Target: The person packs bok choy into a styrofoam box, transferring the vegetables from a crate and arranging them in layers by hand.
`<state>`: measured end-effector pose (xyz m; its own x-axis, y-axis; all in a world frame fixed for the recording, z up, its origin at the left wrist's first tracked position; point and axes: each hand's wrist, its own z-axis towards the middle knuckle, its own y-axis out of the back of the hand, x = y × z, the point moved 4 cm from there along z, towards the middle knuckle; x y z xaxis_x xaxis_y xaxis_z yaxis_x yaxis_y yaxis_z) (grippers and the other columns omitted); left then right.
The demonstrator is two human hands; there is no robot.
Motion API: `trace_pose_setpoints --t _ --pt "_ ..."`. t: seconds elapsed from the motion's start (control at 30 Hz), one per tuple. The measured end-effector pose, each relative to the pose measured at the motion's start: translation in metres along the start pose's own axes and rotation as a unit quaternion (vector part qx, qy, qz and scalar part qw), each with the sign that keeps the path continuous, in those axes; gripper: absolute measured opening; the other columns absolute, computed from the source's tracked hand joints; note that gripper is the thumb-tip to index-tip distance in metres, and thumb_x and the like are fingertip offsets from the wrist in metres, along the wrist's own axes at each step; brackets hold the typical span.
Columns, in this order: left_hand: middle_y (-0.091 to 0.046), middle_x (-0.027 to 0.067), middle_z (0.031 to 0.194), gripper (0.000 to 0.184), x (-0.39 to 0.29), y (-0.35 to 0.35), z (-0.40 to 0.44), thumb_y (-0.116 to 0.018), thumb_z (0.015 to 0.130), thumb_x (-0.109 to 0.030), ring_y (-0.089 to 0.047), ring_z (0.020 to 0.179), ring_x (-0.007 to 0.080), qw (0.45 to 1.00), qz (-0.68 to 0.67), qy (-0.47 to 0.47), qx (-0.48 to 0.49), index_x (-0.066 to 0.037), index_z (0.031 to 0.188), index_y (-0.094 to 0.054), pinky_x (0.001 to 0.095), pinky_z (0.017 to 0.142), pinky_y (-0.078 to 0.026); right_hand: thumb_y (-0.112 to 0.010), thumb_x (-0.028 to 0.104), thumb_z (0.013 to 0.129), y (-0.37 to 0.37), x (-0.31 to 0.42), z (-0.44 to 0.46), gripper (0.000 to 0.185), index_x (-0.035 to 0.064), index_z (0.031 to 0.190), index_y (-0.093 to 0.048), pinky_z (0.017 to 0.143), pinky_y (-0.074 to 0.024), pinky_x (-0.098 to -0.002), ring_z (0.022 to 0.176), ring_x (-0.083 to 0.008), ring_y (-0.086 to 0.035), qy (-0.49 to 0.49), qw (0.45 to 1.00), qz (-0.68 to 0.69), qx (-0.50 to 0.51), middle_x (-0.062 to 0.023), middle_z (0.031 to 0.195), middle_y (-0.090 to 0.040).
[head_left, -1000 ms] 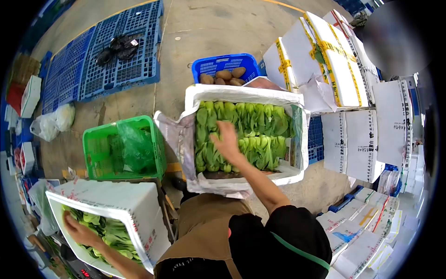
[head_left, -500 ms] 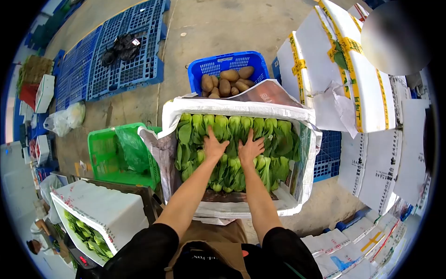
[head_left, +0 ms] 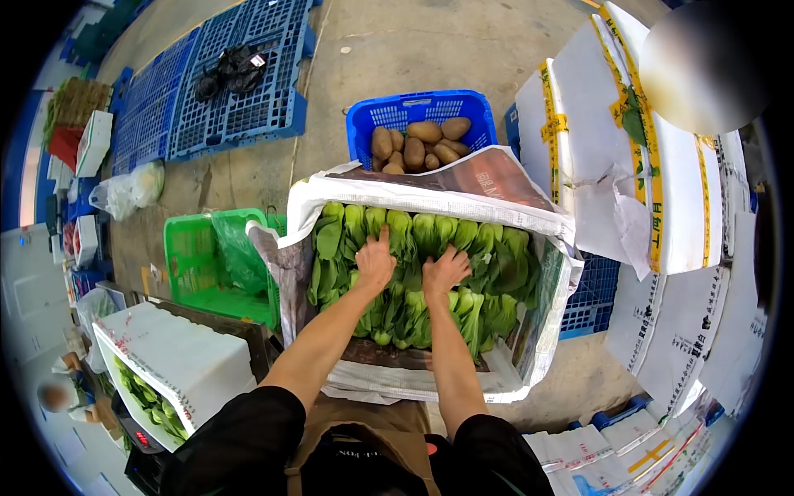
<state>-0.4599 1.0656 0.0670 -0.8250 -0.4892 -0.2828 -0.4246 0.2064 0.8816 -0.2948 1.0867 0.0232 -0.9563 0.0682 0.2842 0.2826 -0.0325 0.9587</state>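
Rows of green bok choy (head_left: 331, 248) lie packed in a white box (head_left: 550, 331) lined with newspaper (head_left: 463, 207). Down on the greens near the middle of the box rests my left hand (head_left: 376, 263), open, its index finger stretched toward the upper row of stems. Beside it my right hand (head_left: 447, 271) touches the leaves between the two rows, its fingers apart and slightly bent. Neither hand has lifted anything; the fingertips are partly hidden among the leaves.
Beyond the box stands a blue crate (head_left: 364, 112) of potatoes (head_left: 415, 152). A green crate (head_left: 184, 273) with a plastic bag is at left, near a white foam box (head_left: 203, 343) of greens. Stacked foam boxes (head_left: 579, 132) rise at right. Blue pallets (head_left: 281, 91) lie farther back.
The view has shifted slightly. My hands stay on the bok choy; the right fingers are more bent and the left fingers less spread than before.
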Motion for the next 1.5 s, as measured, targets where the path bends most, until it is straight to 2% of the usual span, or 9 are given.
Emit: trace_pose_setpoints --t 0.43,0.57,0.6,0.83,0.9,1.03,1.23,1.4,1.5 --pt "-0.058 0.0252 0.092 0.070 0.004 0.016 -0.012 -0.061 0.070 -0.002 -0.062 0.074 0.0415 0.997 -0.073 0.008 -0.015 -0.013 0.138 -0.046 0.0493 0.063 -0.050 -0.074 0.015 0.075 0.020 0.007 -0.011 0.056 0.0031 0.123 -0.048 0.089 -0.0308 -0.0556 0.113 -0.0470 -0.040 -0.075 0.996 -0.023 0.036 -0.0332 0.130 -0.040" --pt "-0.061 0.0247 0.094 0.067 0.004 0.029 -0.008 -0.062 0.069 -0.001 -0.063 0.078 0.0412 0.996 -0.093 0.006 -0.012 -0.012 0.134 -0.050 0.0492 0.066 -0.051 -0.071 0.005 0.070 0.016 0.004 0.011 0.039 -0.0006 0.107 -0.059 0.081 -0.0337 -0.0497 0.089 -0.0380 -0.052 -0.065 0.996 -0.004 0.067 -0.0251 0.106 -0.053" --pt "-0.061 0.0248 0.094 0.065 0.001 0.037 -0.009 -0.061 0.069 -0.001 -0.063 0.079 0.0414 0.994 -0.104 0.003 -0.020 -0.012 0.133 -0.052 0.0490 0.066 -0.052 -0.068 0.002 0.068 0.026 0.005 0.012 0.029 -0.0014 0.096 -0.062 0.077 -0.0342 -0.0464 0.077 -0.0344 -0.052 -0.016 1.000 -0.003 -0.016 -0.0192 0.092 -0.056" --pt "-0.065 0.0205 0.089 0.057 0.003 0.106 -0.071 -0.059 0.065 -0.009 -0.064 0.083 0.0392 0.989 -0.147 -0.014 -0.026 -0.015 0.123 -0.060 0.0506 0.071 -0.052 -0.067 0.009 0.059 0.149 0.030 0.011 0.018 0.0039 0.067 -0.052 0.058 -0.0426 -0.0451 0.065 -0.0383 -0.056 0.118 0.991 0.010 -0.058 -0.0172 0.070 -0.056" --pt "-0.066 0.0199 0.089 0.055 0.013 0.152 -0.108 -0.059 0.064 -0.012 -0.064 0.088 0.0386 0.986 -0.166 0.011 -0.004 -0.020 0.119 -0.063 0.0494 0.075 -0.052 -0.064 0.007 0.060 0.205 0.054 -0.001 0.016 0.0013 0.074 -0.059 0.065 -0.0465 -0.0441 0.069 -0.0385 -0.059 0.099 0.988 0.117 -0.014 -0.0180 0.073 -0.061" --pt "-0.066 0.0173 0.102 0.059 0.063 0.248 -0.177 -0.057 0.064 -0.010 -0.063 0.093 0.0378 0.962 -0.237 -0.019 -0.132 -0.017 0.123 -0.060 0.0479 0.078 -0.053 -0.064 -0.003 0.066 0.288 0.130 -0.020 0.024 -0.0072 0.090 -0.062 0.075 -0.0498 -0.0434 0.079 -0.0395 -0.061 0.277 0.944 0.167 -0.060 -0.0229 0.085 -0.064" --pt "-0.060 0.0160 0.082 0.063 0.184 0.439 -0.379 -0.058 0.062 -0.002 -0.061 0.072 0.0341 0.874 -0.190 0.012 -0.447 -0.009 0.125 -0.057 0.0435 0.064 -0.054 -0.065 -0.003 0.069 0.379 0.331 -0.134 0.027 -0.0089 0.095 -0.058 0.075 -0.0472 -0.0377 0.080 -0.0292 -0.059 0.391 0.842 0.371 0.023 -0.0201 0.088 -0.062" --pt "-0.060 0.0125 0.082 0.061 0.300 0.493 -0.548 -0.059 0.064 0.002 -0.062 0.074 0.0292 0.756 0.010 0.178 -0.630 -0.010 0.124 -0.058 0.0388 0.062 -0.053 -0.064 -0.002 0.072 0.422 0.517 -0.305 0.022 -0.0055 0.094 -0.061 0.071 -0.0486 -0.0313 0.076 -0.0196 -0.060 0.483 0.669 0.523 0.212 -0.0121 0.084 -0.065" --pt "-0.064 0.0173 0.092 0.059 0.378 0.497 -0.618 -0.056 0.067 0.008 -0.064 0.082 0.0333 0.695 0.019 0.301 -0.653 -0.009 0.123 -0.061 0.0389 0.075 -0.052 -0.064 -0.003 0.072 0.401 0.611 -0.408 0.025 -0.0056 0.096 -0.064 0.067 -0.0489 -0.0314 0.074 -0.0185 -0.061 0.503 0.605 0.549 0.283 -0.0126 0.086 -0.067"
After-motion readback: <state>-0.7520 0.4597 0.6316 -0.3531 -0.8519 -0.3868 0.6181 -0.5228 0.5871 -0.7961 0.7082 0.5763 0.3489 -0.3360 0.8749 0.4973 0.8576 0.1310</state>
